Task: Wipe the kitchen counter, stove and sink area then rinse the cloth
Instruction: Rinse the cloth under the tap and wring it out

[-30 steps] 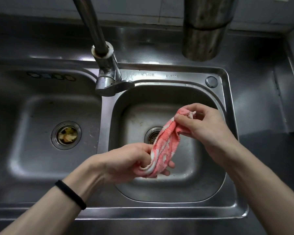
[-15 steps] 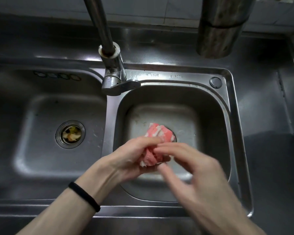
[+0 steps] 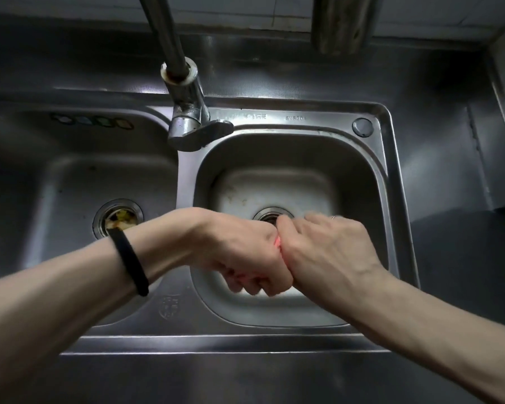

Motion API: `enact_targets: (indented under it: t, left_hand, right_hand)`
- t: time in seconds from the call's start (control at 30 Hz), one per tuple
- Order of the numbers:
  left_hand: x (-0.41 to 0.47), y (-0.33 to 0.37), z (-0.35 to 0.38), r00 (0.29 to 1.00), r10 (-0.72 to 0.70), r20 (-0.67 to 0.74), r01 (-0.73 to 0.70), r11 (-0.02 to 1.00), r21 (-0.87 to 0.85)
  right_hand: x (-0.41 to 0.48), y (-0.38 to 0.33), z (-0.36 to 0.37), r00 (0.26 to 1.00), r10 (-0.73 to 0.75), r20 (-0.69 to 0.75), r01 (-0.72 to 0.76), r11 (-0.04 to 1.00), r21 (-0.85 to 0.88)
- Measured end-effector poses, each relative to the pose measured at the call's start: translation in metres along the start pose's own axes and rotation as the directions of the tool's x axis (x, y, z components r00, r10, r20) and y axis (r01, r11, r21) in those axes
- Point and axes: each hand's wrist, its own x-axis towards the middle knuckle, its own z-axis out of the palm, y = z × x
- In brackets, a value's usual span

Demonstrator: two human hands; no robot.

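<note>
Both fists are pressed together over the right basin [image 3: 359, 182] of a steel double sink. My left hand [image 3: 239, 252] and my right hand [image 3: 330, 252] are clenched around the pink cloth [image 3: 277, 243], of which only a thin pink sliver shows between them. The rest of the cloth is hidden inside the fists. The hands hover just in front of the right drain [image 3: 267, 215]. No water runs from the faucet [image 3: 187, 112], which stands behind and to the left of the hands.
The left basin [image 3: 56, 185] has a drain [image 3: 118, 218] holding yellowish food scraps. A steel cylinder [image 3: 341, 21] hangs at the back right. A dark counter [image 3: 464, 258] lies to the right, and the sink's front rim [image 3: 216, 345] runs below my arms.
The cloth was stretched between both hands, then bunched into my left hand. Now both fists close over it side by side, hiding almost all of it.
</note>
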Motion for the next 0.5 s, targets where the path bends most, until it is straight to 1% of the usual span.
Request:
enact_targets:
  t: [0.03, 0.07, 0.1, 0.13, 0.17, 0.2, 0.23, 0.27, 0.3, 0.33, 0.37, 0.43, 0.47, 0.5]
  left_hand:
    - [0.003, 0.0, 0.001, 0.997, -0.013, -0.07, 0.023, 0.99, 0.141]
    - [0.005, -0.003, 0.001, 0.989, 0.011, -0.15, 0.036, 0.949, 0.312]
    - [0.007, -0.006, 0.002, 0.972, 0.062, -0.228, 0.06, 0.87, 0.489]
    - [0.009, -0.011, 0.003, 0.941, 0.131, -0.313, 0.113, 0.751, 0.651]
    - [0.011, -0.017, 0.003, 0.899, 0.223, -0.377, 0.177, 0.602, 0.779]
    - [0.013, -0.022, 0.002, 0.856, 0.328, -0.4, 0.22, 0.469, 0.855]
    - [0.015, -0.027, -0.002, 0.812, 0.433, -0.392, 0.234, 0.373, 0.898]
    - [0.016, -0.028, -0.004, 0.787, 0.501, -0.36, 0.236, 0.295, 0.926]
    - [0.017, -0.031, -0.007, 0.768, 0.547, -0.332, 0.234, 0.243, 0.941]
    - [0.018, -0.034, -0.01, 0.756, 0.58, -0.303, 0.223, 0.208, 0.952]
    - [0.017, -0.035, -0.012, 0.749, 0.602, -0.276, 0.21, 0.18, 0.961]
    - [0.014, -0.039, -0.011, 0.702, 0.67, -0.242, 0.154, 0.188, 0.97]
    - [0.012, -0.041, -0.011, 0.652, 0.722, -0.23, 0.123, 0.199, 0.972]
    - [0.01, -0.041, -0.01, 0.611, 0.755, -0.238, 0.091, 0.232, 0.968]
  right_hand:
    - [0.004, -0.003, -0.002, 0.996, 0.026, 0.081, -0.024, 0.999, -0.028]
    - [0.008, -0.006, -0.005, 0.984, 0.034, 0.175, -0.028, 0.999, -0.035]
    - [0.01, -0.01, -0.006, 0.954, 0.04, 0.297, -0.045, 0.999, 0.01]
    - [0.011, -0.012, -0.005, 0.92, 0.052, 0.388, -0.09, 0.993, 0.08]
    - [0.013, -0.011, -0.004, 0.895, 0.063, 0.442, -0.129, 0.984, 0.12]
    - [0.014, -0.01, -0.003, 0.876, 0.082, 0.475, -0.179, 0.97, 0.163]
    - [0.017, -0.008, -0.002, 0.853, 0.092, 0.514, -0.237, 0.946, 0.223]
    - [0.02, -0.006, 0.0, 0.809, 0.078, 0.583, -0.316, 0.894, 0.318]
    - [0.024, -0.004, 0.001, 0.75, 0.038, 0.66, -0.421, 0.798, 0.431]
    - [0.026, -0.003, 0.001, 0.684, -0.014, 0.729, -0.541, 0.66, 0.52]
    - [0.027, -0.004, 0.001, 0.617, -0.066, 0.784, -0.661, 0.496, 0.562]
    - [0.025, -0.006, 0.001, 0.485, -0.229, 0.844, -0.841, 0.141, 0.522]
    - [0.021, -0.008, 0.004, 0.446, -0.328, 0.833, -0.884, -0.011, 0.468]
    - [0.018, -0.01, 0.008, 0.429, -0.403, 0.808, -0.901, -0.123, 0.417]
